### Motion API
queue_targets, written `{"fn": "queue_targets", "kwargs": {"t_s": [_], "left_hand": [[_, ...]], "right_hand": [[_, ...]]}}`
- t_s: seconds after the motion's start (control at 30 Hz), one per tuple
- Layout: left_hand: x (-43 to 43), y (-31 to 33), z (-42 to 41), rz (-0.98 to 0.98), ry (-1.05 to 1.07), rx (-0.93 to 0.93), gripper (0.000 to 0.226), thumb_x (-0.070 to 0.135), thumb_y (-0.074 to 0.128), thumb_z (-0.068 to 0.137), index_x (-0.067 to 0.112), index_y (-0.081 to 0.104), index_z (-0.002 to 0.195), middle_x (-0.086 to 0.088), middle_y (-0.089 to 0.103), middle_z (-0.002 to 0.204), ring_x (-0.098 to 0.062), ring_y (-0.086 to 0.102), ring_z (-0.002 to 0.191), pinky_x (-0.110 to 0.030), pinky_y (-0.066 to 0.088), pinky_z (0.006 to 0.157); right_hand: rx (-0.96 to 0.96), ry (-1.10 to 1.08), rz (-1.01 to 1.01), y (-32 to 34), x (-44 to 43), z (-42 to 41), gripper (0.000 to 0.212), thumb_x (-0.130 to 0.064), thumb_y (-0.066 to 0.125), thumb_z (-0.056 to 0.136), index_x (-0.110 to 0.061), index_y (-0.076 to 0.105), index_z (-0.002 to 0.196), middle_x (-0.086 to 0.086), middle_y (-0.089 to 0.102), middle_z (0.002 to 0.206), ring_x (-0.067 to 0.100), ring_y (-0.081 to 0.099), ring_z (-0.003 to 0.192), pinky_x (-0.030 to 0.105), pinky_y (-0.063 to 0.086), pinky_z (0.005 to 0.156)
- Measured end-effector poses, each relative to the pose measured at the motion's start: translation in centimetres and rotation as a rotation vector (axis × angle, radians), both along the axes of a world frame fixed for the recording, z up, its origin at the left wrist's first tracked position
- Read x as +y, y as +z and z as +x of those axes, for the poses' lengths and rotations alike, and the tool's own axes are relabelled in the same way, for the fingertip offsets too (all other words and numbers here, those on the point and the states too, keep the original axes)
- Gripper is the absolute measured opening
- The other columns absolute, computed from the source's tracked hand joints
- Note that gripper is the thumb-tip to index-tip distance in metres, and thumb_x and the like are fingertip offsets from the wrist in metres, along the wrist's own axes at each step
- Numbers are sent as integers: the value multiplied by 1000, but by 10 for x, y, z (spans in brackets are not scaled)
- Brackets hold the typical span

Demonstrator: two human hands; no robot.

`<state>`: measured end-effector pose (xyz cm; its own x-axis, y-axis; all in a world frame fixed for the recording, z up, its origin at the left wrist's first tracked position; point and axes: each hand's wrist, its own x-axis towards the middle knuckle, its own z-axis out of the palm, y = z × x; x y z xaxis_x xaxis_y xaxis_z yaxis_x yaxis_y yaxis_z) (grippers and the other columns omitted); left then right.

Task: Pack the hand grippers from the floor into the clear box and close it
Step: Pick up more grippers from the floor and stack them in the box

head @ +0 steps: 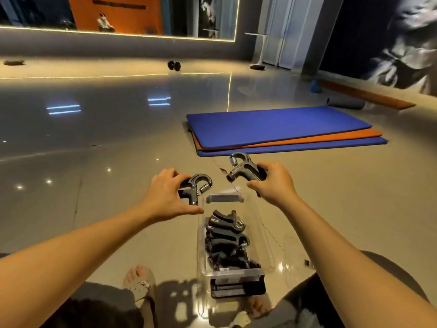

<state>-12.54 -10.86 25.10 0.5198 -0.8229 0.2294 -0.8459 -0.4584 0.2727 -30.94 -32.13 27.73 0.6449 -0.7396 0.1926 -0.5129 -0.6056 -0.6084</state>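
A gym room with a glossy tiled floor (pixel 94 129) that reflects ceiling lights. On the far wall a wide mirror (pixel 118 15) is edged by a glowing light strip. Ahead and to the right, three flat mats (pixel 279 124) lie stacked on the floor, blue over orange over blue. Beyond them a rolled grey mat (pixel 345 103) lies near the right wall, and a dark dumbbell (pixel 174 65) sits far off by the mirror wall.

The person sits on the floor with knees spread, both bare forearms reaching forward. A foot (pixel 139 280) in a sandal shows at the lower left.

Between the legs stands a long clear box (pixel 233 272), open on top, its short end toward the person. A pile of grippers (pixel 227 240), dark and tangled together, fills the near half of the box; the far half shows bare clear plastic. Just right of the box a clear lid (pixel 292 256) seems to lie flat on the floor, hard to make out against the tiles.

The left hand (pixel 165 197) hovers just beyond the box's far left corner, fingers curled round the handles of a dark gripper (pixel 196 188), whose hooked top and steel spring point right. The right hand (pixel 274 183) is raised past the box's far right corner, also wrapped round the handles of a second gripper (pixel 243 170), whose spring and hook point up and left. The two held grippers are apart, with bare floor between them.
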Motion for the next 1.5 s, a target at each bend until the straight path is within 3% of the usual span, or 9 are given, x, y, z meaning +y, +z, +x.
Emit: {"fn": "queue_targets", "kwargs": {"t_s": [0.17, 0.43, 0.53, 0.67, 0.83, 1.03, 1.17, 1.33, 1.5], "left_hand": [[-55, -43, 7, 86, -92, 73, 111, 101, 52, 49, 35, 51, 137, 11, 44, 109, -10, 41, 100, -28, 43, 81], [-120, -136, 1, 260, -265, 131, 118, 104, 48, 49, 34, 46, 144, 9, 45, 126, -11, 38, 115, -34, 42, 99], [-132, -164, 0, 294, -297, 166, 116, 102, 52, 50, 33, 49, 143, 9, 46, 118, -11, 40, 109, -32, 43, 95], [-150, -195, -7, 352, -320, 223, 116, 97, 58, 51, 32, 46, 147, 7, 46, 124, -13, 39, 115, -36, 42, 102], [-160, -231, -14, 386, -312, 231, 114, 91, 60, 53, 32, 43, 148, 8, 44, 120, -14, 38, 113, -37, 40, 103], [-169, -250, -14, 433, -353, 198, 113, 93, 57, 51, 32, 45, 146, 8, 43, 116, -14, 37, 107, -35, 40, 97], [-168, -257, -14, 510, -381, 222, 119, 96, 55, 53, 31, 38, 152, 3, 44, 129, -20, 39, 121, -40, 36, 108], [-171, -254, -4, 563, -427, 317, 109, 78, 71, 65, 30, 34, 156, 3, 43, 134, -19, 38, 125, -38, 33, 108], [-168, -253, -10, 541, -448, 332, 103, 73, 71, 70, 29, 35, 155, 5, 45, 135, -18, 38, 126, -38, 33, 109]], "right_hand": [[54, -69, 9, -26, -36, -11, 51, -30, 83, 79, -22, 64, 126, 0, 64, 110, 20, 66, 87, 43, 61, 79], [180, -184, 80, -97, -88, -35, 34, -34, 82, 76, -24, 68, 105, 1, 60, 98, 21, 63, 77, 40, 55, 73], [189, -214, 102, -113, -103, -38, 38, -33, 82, 77, -22, 67, 111, -1, 56, 99, 21, 62, 80, 45, 56, 77], [196, -252, 137, -130, -115, -38, 51, -32, 83, 78, -18, 65, 123, 0, 56, 105, 22, 60, 88, 43, 54, 82], [189, -237, 154, -137, -124, -30, 51, -31, 82, 78, -17, 64, 123, 2, 56, 107, 23, 60, 90, 44, 54, 84], [200, -214, 169, -140, -127, -18, 65, -32, 81, 80, -16, 58, 138, 0, 54, 114, 22, 59, 97, 42, 54, 88], [214, -192, 163, -141, -126, -12, 65, -32, 80, 81, -16, 57, 139, 1, 55, 117, 23, 60, 99, 44, 55, 89], [229, -183, 154, -141, -124, -11, 64, -32, 80, 81, -15, 58, 138, 1, 55, 116, 24, 61, 99, 44, 56, 88], [234, -173, 152, -141, -120, -9, 64, -32, 81, 80, -15, 59, 137, 2, 56, 116, 24, 60, 100, 44, 55, 89]]}}
